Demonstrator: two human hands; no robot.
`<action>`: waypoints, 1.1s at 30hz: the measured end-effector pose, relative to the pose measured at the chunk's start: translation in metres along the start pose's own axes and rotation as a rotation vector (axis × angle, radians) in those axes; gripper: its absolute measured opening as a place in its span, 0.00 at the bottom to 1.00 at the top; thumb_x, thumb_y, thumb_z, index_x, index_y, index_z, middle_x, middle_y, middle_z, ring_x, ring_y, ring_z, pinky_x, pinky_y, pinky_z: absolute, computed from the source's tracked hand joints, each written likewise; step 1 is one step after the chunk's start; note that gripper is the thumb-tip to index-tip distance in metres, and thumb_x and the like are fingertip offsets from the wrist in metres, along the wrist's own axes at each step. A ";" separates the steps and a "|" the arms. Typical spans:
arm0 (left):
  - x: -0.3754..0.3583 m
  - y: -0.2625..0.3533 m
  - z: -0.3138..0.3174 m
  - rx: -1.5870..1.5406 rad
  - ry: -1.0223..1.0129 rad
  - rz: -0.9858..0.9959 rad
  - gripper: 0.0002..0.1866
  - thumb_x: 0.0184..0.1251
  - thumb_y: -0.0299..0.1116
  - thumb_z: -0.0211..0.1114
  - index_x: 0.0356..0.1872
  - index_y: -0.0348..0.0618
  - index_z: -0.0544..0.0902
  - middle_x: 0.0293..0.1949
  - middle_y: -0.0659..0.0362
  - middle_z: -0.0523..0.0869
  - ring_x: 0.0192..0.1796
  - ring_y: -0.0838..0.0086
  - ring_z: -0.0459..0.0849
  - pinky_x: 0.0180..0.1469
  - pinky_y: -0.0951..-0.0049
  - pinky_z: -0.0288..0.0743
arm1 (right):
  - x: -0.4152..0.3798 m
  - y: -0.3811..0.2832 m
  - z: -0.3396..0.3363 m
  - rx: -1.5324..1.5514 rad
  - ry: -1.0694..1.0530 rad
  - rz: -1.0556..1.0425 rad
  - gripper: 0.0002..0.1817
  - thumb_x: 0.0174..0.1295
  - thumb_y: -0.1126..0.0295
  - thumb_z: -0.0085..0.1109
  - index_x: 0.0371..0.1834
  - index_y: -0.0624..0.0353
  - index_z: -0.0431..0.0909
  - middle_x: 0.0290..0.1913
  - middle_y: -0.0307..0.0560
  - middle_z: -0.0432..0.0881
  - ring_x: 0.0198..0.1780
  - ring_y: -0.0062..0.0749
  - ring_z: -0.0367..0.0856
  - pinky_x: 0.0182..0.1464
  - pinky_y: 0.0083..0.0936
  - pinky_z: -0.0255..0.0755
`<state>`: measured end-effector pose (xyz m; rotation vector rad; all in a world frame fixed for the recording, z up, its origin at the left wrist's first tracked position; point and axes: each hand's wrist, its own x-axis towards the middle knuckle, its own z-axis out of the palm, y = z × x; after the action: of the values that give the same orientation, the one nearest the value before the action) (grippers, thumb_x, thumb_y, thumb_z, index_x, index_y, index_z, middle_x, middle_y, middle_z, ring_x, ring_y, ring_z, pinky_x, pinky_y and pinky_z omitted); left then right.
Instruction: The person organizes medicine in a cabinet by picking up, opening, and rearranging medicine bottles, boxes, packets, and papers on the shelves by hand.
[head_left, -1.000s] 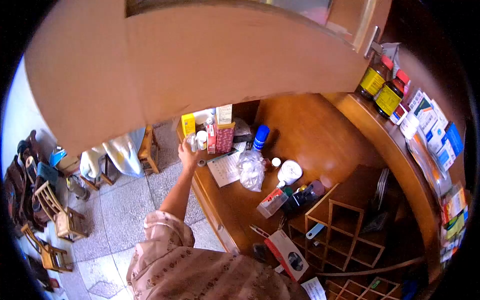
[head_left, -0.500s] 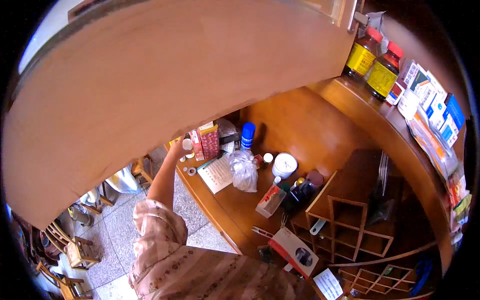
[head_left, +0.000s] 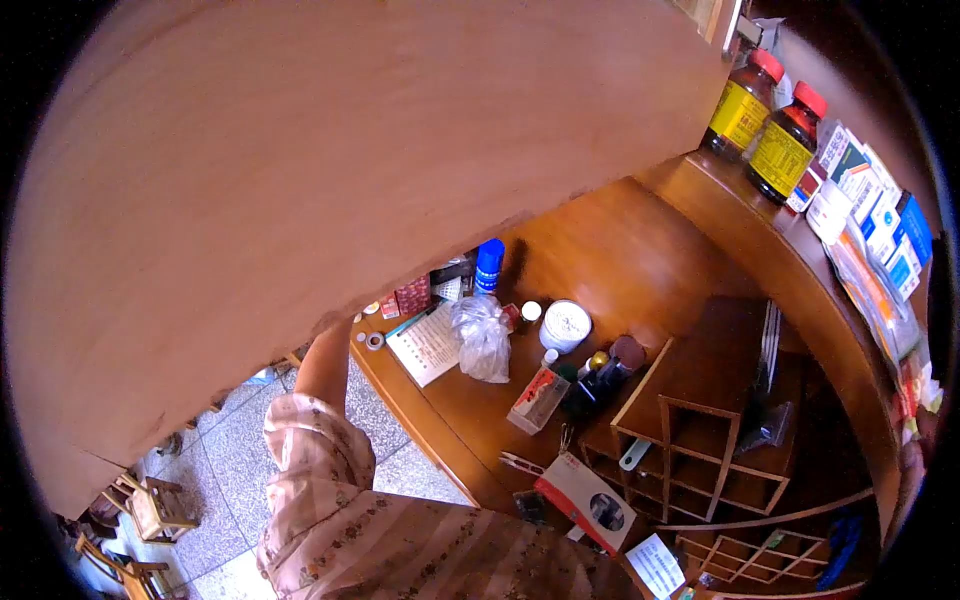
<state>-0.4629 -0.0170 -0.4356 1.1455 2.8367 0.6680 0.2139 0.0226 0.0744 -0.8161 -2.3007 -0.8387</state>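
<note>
My left forearm (head_left: 323,375), in a patterned pink-brown sleeve (head_left: 310,450), reaches up behind a large brown wooden panel (head_left: 320,160). The panel hides my left hand and whatever it holds. Near where the arm disappears, a dark red patterned box (head_left: 413,294), a small ring-shaped roll (head_left: 375,341) and a notepad (head_left: 426,345) lie on the wooden surface (head_left: 440,430). My right hand is not visible.
Beside the notepad are a crumpled plastic bag (head_left: 482,340), a blue-capped can (head_left: 489,266), a white round tub (head_left: 566,326) and a clear box (head_left: 538,400). Red-capped bottles (head_left: 782,150) stand on the curved shelf (head_left: 735,200). Wooden chairs (head_left: 155,510) stand on the floor at left.
The brown panel now covers more of the view, down over my left hand, which was visible earlier with a small pale round object. The shelf bottles appear slightly further right and lower.
</note>
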 end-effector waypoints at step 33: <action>-0.276 0.320 -0.254 -0.838 -0.665 0.775 0.36 0.52 0.19 0.68 0.66 0.43 0.66 0.52 0.56 0.78 0.52 0.72 0.78 0.51 0.71 0.77 | -0.122 -0.154 0.187 2.305 -0.624 0.375 0.33 0.61 0.73 0.62 0.67 0.67 0.57 0.60 0.48 0.71 0.60 0.30 0.72 0.62 0.27 0.65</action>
<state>-0.0915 -0.0930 -0.1204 1.7589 1.2933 1.0619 0.1349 0.0168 -0.1850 -0.1690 -1.6834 2.1348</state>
